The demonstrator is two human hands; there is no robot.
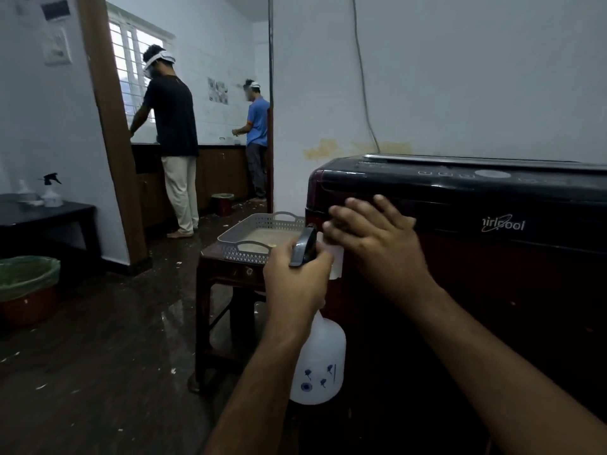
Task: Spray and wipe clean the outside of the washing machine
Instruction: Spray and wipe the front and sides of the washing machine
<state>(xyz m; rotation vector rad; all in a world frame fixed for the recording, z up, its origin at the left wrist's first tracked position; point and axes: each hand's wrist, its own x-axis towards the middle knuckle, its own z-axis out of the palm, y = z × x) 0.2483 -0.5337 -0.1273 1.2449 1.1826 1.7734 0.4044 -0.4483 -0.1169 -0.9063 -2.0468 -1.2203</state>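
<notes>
The washing machine [492, 290] is dark red with a black top panel and fills the right half of the view. My left hand [295, 277] grips the neck of a translucent white spray bottle [320, 362] with a dark trigger head, just left of the machine's front left corner. My right hand [377, 238] lies flat with spread fingers on the upper front of the machine near that corner. It presses a white cloth [335, 261], most of which is hidden under the palm.
A dark stool [213, 290] carrying a grey perforated tray [259, 224] stands right beside the machine's left side. A bin with a green liner [28, 284] and a dark table [49, 215] with another spray bottle [52, 192] are at far left. Two people [174, 126] stand in the kitchen beyond.
</notes>
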